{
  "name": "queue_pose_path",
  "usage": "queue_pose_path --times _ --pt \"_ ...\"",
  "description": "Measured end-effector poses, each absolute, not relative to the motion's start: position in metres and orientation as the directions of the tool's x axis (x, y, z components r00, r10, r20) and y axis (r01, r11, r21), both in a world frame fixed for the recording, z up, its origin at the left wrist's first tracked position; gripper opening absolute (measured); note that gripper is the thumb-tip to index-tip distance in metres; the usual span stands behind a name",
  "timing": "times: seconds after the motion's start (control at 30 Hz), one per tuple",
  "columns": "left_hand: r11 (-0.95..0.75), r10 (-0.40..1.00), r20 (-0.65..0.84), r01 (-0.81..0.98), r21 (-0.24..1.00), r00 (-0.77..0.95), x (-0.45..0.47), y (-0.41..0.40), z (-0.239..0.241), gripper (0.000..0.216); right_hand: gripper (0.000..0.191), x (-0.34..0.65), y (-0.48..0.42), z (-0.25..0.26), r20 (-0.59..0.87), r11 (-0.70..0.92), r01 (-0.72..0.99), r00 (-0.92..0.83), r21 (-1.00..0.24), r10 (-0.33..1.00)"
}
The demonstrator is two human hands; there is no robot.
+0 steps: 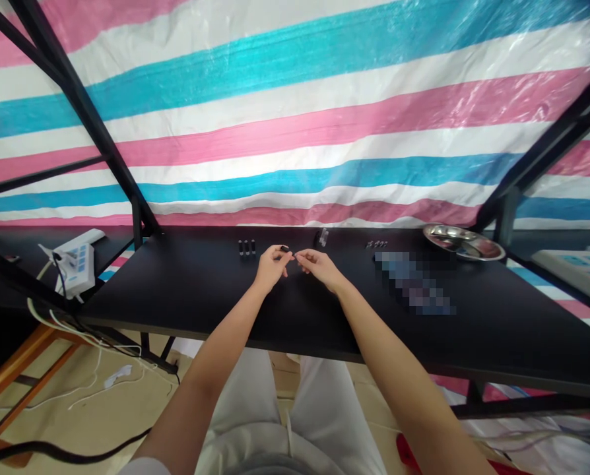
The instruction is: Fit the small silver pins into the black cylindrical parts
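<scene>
Over the middle of the black table, my two hands meet fingertip to fingertip. My left hand is closed, with a small black tube partly showing at its fingers. My right hand is pinched closed against the left fingertips; whatever it grips is too small to make out. To the left of the hands stand three small black tubes in a row, with pale ends. Just behind the right hand is a little group of clear and dark pieces. Farther right, several tiny shiny pieces lie in a line.
At the right rear is a round steel tray with compartments. A blurred-out flat item lies in front of it. Black metal posts rise at both sides before a striped sheet. A white power strip sits at left.
</scene>
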State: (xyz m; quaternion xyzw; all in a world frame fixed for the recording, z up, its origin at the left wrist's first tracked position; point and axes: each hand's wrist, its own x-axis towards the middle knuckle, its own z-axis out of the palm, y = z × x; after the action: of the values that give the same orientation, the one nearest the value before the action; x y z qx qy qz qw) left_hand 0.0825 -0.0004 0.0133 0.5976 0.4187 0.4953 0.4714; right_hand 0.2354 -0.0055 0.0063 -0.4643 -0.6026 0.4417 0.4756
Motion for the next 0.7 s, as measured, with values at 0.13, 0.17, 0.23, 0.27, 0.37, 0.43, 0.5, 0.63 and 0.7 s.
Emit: queue_pose_path --times 0.13,0.17,0.23,0.27,0.37,0.43,0.5,0.63,0.7 --pt "-0.238 0.958 0.23 0.028 0.971 0.168 0.082 0.0 0.012 0.028 0.039 0.238 -0.002 0.0 0.196 0.232 0.218 -0.174 -0.948 0.965" --pt "-0.255 0.958 0.247 0.036 0.966 0.144 0.082 -0.001 0.012 0.026 0.036 0.239 -0.001 -0.002 0.231 0.277 0.273 -0.19 -0.921 0.954" --pt "-0.292 0.955 0.287 0.059 0.955 0.075 0.082 -0.002 0.013 0.024 0.026 0.243 0.001 -0.005 0.326 0.383 0.424 -0.203 -0.821 0.923" --pt "-0.307 0.952 0.306 0.077 0.948 0.035 0.081 -0.002 0.014 0.024 0.022 0.245 0.002 -0.007 0.37 0.415 0.509 -0.192 -0.755 0.909" --pt "-0.319 0.942 0.332 0.172 0.932 -0.048 0.079 -0.005 0.019 0.023 0.015 0.256 0.006 -0.01 0.429 0.341 0.712 -0.062 -0.614 0.901" --pt "-0.306 0.942 0.331 0.268 0.914 -0.051 0.078 -0.007 0.021 0.021 0.016 0.265 0.009 -0.011 0.437 0.211 0.773 0.094 -0.598 0.895" --pt "-0.314 0.939 0.343 0.373 0.873 -0.011 0.078 -0.009 0.021 0.019 0.017 0.272 0.011 -0.012 0.42 0.089 0.783 0.231 -0.616 0.878" --pt "-0.435 0.894 0.421 0.522 0.734 0.153 0.081 -0.012 0.015 0.013 0.02 0.28 0.015 -0.015 0.364 -0.06 0.757 0.38 -0.65 0.85" --pt "-0.478 0.872 0.446 0.55 0.685 0.202 0.082 -0.013 0.012 0.012 0.021 0.282 0.017 -0.018 0.349 -0.083 0.743 0.406 -0.664 0.845"
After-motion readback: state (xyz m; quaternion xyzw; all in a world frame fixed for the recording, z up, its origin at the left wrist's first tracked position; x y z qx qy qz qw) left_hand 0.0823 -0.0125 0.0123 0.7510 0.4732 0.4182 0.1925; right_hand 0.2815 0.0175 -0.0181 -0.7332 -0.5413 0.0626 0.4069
